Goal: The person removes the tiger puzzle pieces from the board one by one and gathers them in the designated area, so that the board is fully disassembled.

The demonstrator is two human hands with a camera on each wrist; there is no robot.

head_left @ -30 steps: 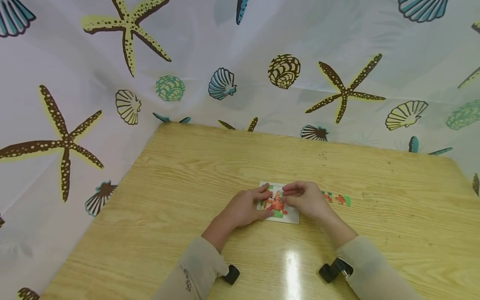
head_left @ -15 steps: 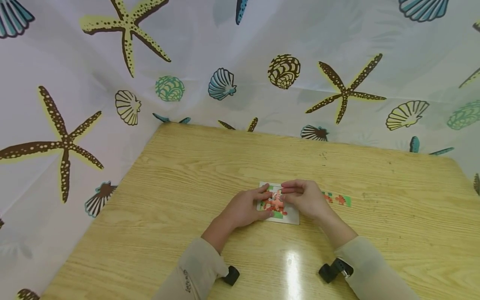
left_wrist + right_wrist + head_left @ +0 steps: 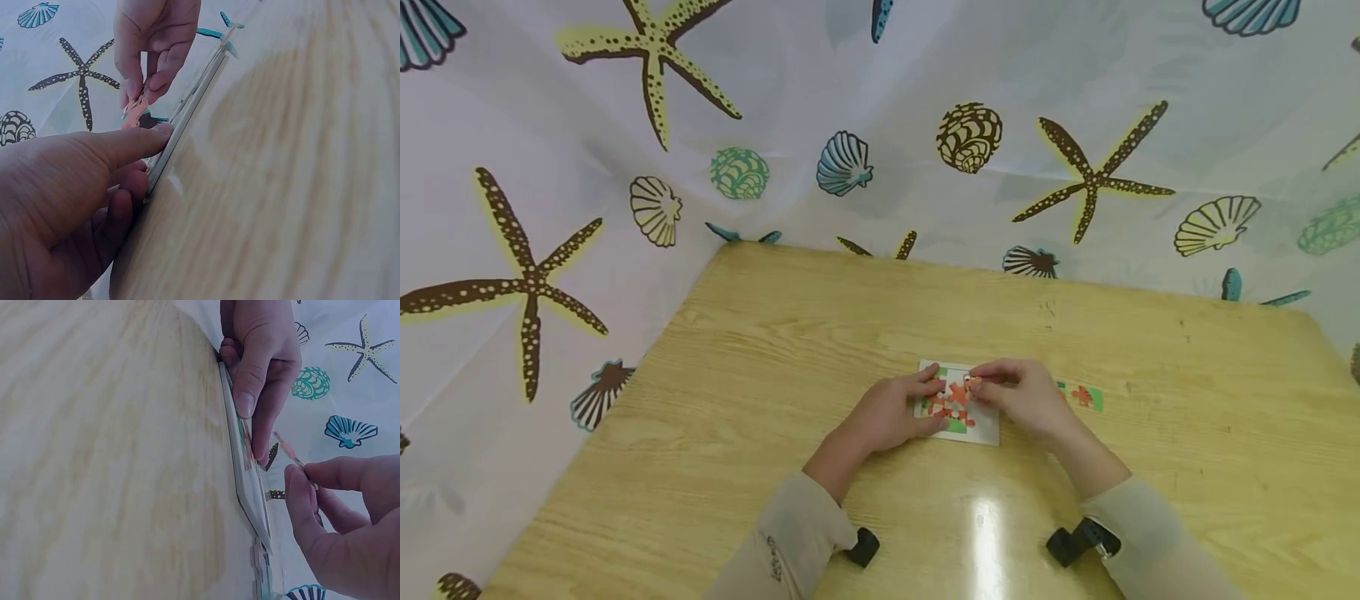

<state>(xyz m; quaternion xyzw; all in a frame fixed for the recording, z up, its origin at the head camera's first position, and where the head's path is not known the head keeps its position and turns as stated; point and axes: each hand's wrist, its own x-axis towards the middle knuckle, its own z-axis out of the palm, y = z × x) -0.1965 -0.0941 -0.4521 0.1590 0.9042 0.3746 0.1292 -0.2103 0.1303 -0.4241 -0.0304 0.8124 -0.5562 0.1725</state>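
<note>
A white jigsaw puzzle tray lies on the table, partly filled with orange, green and white pieces. My left hand rests across its left side, thumb and fingers spread and pressing on it. In the left wrist view, the left thumb lies over the tray's near edge. Between thumb and fingertips, my right hand pinches an orange jigsaw piece, held tilted over the tray. The right wrist view shows that piece raised off the tray, nearly edge-on.
Loose jigsaw pieces in green and orange lie right of the tray, partly hidden by my right hand. The wooden table meets a white curtain printed with shells and starfish at its back and left side.
My right hand has drawn slightly right, and the orange jigsaw piece it pinches now shows tilted over the tray. The left hand keeps its place on the tray.
</note>
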